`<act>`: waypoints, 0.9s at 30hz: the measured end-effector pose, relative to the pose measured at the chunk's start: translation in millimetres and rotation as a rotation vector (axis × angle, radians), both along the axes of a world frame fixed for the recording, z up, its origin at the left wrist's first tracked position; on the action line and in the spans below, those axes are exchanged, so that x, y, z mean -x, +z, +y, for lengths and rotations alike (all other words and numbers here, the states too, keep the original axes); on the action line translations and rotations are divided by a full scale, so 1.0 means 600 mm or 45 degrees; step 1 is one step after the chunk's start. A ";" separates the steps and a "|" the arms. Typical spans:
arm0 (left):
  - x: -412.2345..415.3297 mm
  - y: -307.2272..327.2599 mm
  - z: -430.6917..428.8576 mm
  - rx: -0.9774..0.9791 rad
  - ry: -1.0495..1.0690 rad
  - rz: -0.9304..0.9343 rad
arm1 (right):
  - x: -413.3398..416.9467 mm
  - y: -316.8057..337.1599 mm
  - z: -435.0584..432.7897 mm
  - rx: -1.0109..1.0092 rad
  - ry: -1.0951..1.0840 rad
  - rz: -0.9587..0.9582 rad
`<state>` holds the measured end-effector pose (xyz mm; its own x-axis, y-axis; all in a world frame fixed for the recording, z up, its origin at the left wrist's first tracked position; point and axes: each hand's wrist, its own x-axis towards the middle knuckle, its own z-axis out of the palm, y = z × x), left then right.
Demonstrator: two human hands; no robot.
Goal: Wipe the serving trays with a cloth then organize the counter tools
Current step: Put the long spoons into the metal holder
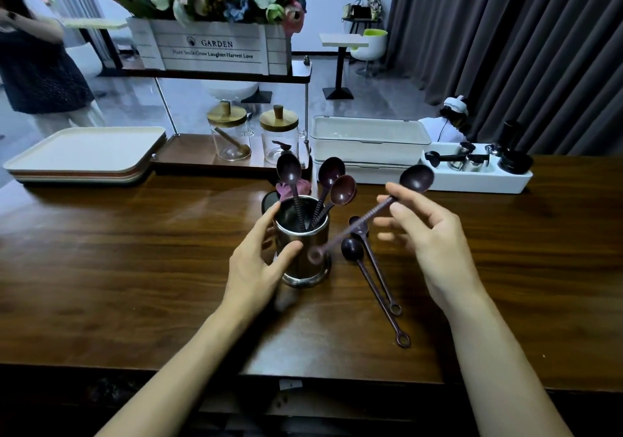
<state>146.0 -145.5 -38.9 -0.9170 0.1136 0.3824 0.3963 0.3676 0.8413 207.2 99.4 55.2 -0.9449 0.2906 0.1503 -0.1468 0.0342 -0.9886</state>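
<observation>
In the tool-organizing step, the metal cup [310, 273] at mid tabletop [135, 251] is clasped by the left grip [259, 254], and the spoon [357, 223] pinched by the right grip [435, 234] must likely be lowered handle-first into it.
</observation>
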 end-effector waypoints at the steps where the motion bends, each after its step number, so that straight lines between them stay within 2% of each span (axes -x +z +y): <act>1: -0.003 -0.001 0.004 0.010 0.028 0.000 | -0.001 0.007 -0.005 0.024 -0.014 0.022; 4: -0.014 -0.007 0.020 0.011 0.113 -0.015 | 0.000 0.016 -0.016 -0.015 -0.072 0.071; 13: -0.039 -0.014 0.043 0.020 0.121 0.053 | 0.008 0.006 -0.031 -0.523 -0.171 0.058; 23: -0.033 -0.010 0.050 0.120 0.166 0.044 | 0.003 0.021 -0.034 -0.536 -0.270 0.123; 27: -0.031 -0.008 0.056 0.121 0.197 0.072 | 0.012 0.014 -0.029 -0.697 -0.205 0.048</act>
<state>164.7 -112.0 -43.9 -0.9037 0.0111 0.4280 0.3746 0.5046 0.7779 200.3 81.7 63.9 -0.8862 0.3007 0.3526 -0.1324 0.5648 -0.8146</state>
